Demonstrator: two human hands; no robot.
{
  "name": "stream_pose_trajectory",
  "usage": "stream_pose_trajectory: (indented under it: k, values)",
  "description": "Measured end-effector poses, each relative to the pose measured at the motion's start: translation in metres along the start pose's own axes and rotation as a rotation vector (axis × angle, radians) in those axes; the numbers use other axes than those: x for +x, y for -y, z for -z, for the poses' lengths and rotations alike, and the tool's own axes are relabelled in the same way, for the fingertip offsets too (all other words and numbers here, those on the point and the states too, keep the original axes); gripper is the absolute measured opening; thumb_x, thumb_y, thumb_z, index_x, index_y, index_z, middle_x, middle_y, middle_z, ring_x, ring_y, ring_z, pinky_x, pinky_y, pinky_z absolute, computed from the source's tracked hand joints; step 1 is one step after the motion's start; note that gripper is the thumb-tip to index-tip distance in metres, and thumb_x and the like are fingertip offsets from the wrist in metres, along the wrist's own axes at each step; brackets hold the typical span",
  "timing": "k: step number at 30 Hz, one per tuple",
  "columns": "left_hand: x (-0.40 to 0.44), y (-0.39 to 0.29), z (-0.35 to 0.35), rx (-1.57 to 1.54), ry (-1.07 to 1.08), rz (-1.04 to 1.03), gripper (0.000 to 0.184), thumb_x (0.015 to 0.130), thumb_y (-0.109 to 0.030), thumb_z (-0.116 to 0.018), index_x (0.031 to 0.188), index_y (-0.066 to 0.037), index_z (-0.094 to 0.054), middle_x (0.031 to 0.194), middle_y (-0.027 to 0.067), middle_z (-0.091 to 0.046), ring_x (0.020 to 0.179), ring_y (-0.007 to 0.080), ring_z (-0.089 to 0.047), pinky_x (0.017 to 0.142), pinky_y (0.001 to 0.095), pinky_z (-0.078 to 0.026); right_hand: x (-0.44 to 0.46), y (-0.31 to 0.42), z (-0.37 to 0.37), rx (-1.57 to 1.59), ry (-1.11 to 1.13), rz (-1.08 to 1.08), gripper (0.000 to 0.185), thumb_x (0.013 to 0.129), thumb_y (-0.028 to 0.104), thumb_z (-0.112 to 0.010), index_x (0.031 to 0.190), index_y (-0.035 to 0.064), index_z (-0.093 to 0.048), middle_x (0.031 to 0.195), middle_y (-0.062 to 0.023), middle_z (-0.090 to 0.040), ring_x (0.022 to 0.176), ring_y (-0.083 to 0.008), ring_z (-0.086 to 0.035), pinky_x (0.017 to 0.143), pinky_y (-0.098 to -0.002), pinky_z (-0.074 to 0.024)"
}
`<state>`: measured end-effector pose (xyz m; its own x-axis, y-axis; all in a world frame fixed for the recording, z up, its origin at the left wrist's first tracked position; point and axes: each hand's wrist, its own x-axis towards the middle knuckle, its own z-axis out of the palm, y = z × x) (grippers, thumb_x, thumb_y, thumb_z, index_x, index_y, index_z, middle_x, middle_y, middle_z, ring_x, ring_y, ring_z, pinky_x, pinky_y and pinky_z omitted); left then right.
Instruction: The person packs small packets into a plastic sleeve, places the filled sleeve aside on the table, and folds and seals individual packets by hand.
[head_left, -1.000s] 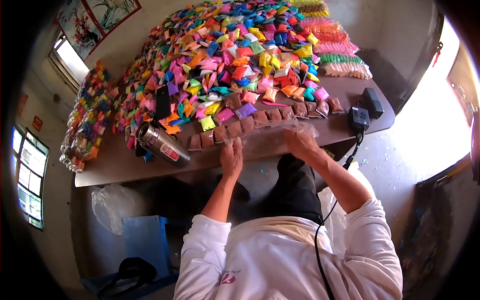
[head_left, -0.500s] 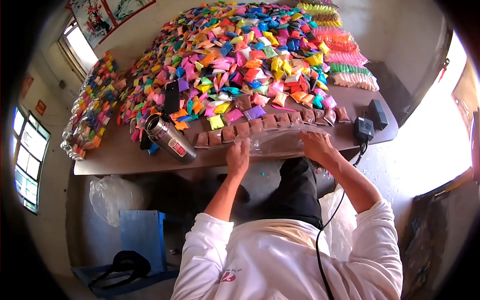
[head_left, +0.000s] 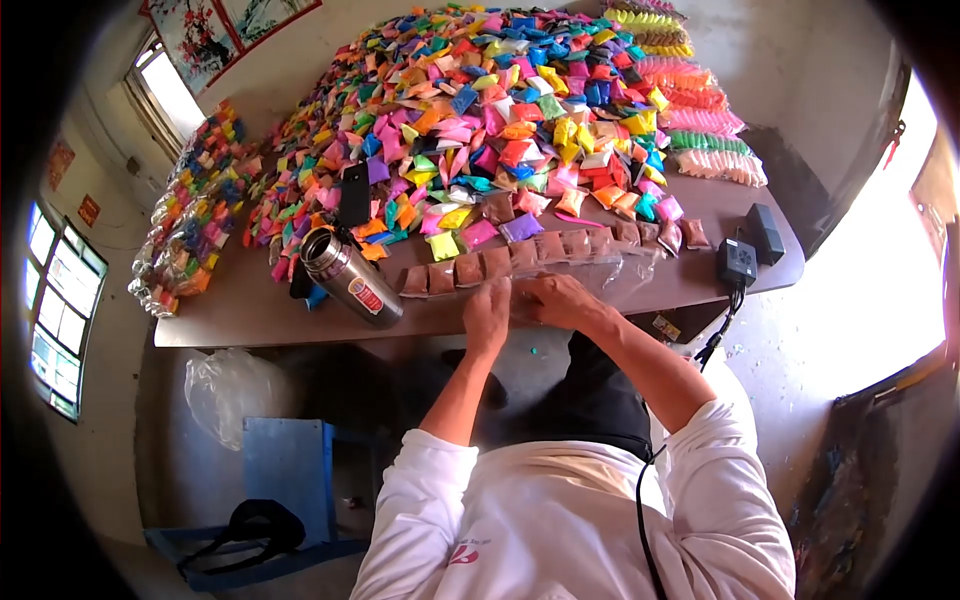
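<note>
Brown sachets (head_left: 550,246) line up at twelve o'clock, apparently unbagged, while left hand (head_left: 486,312) and right hand (head_left: 556,300) seem to pinch a clear plastic bag (head_left: 630,275) reaching toward two o'clock, and bagged rows (head_left: 690,96) at one look finished.

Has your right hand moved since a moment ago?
Yes: measured against the steel bottle, the right hand has moved left, closer to the left hand.
</note>
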<state>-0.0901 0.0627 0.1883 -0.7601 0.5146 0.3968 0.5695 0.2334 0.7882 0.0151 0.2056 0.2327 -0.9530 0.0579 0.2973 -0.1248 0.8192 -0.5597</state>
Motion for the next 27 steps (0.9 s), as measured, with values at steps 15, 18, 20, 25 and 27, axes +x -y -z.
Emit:
stream_pose_trajectory:
  k: [15, 18, 20, 25, 27]
  values:
    - [-0.003, 0.002, -0.005, 0.096, 0.05, 0.018, 0.038, 0.086, -0.035, -0.068, 0.103, -0.002, -0.069, 0.097, 0.0221, -0.068, 0.092, 0.0397, -0.064, 0.082, 0.0451, -0.05, -0.001, 0.013, -0.006, -0.11, 0.04, -0.202, 0.042, 0.075, 0.022, -0.071, 0.115, 0.0138, -0.062, 0.099, -0.0148, -0.069, 0.098, -0.0356, -0.066, 0.08, -0.0462, -0.0516]
    - [-0.003, 0.001, -0.007, 0.112, 0.045, 0.002, 0.035, 0.088, -0.032, -0.065, 0.104, -0.001, -0.068, 0.098, 0.0215, -0.068, 0.093, 0.0399, -0.064, 0.082, 0.0447, -0.05, -0.002, 0.012, -0.006, -0.126, 0.012, -0.196, 0.039, 0.075, 0.024, -0.071, 0.112, 0.0139, -0.063, 0.097, -0.0142, -0.069, 0.095, -0.0349, -0.067, 0.078, -0.0467, -0.052]
    - [-0.005, -0.008, -0.003, 0.111, 0.029, -0.019, 0.032, 0.09, -0.028, -0.061, 0.106, -0.001, -0.068, 0.099, 0.0207, -0.068, 0.093, 0.0397, -0.064, 0.083, 0.0444, -0.05, -0.003, 0.011, -0.008, -0.113, 0.006, -0.187, 0.036, 0.075, 0.024, -0.071, 0.109, 0.0136, -0.065, 0.095, -0.014, -0.069, 0.094, -0.0345, -0.067, 0.076, -0.047, -0.0523]
    - [-0.01, 0.004, -0.008, 0.071, -0.026, -0.067, 0.029, 0.091, -0.025, -0.06, 0.105, -0.001, -0.068, 0.098, 0.0204, -0.067, 0.094, 0.039, -0.063, 0.083, 0.0434, -0.05, -0.014, 0.001, 0.001, -0.274, -0.048, -0.205, 0.032, 0.075, 0.027, -0.07, 0.103, 0.011, -0.069, 0.088, -0.0151, -0.068, 0.084, -0.034, -0.068, 0.072, -0.0451, -0.054]
    - [-0.009, 0.002, -0.006, 0.049, -0.001, -0.041, 0.028, 0.091, -0.025, -0.06, 0.103, -0.001, -0.068, 0.097, 0.0205, -0.067, 0.095, 0.0389, -0.063, 0.084, 0.0435, -0.049, -0.016, -0.007, 0.019, -0.347, -0.031, -0.313, 0.034, 0.075, 0.028, -0.07, 0.104, 0.0099, -0.069, 0.093, -0.0161, -0.068, 0.089, -0.0341, -0.067, 0.075, -0.0457, -0.0539]
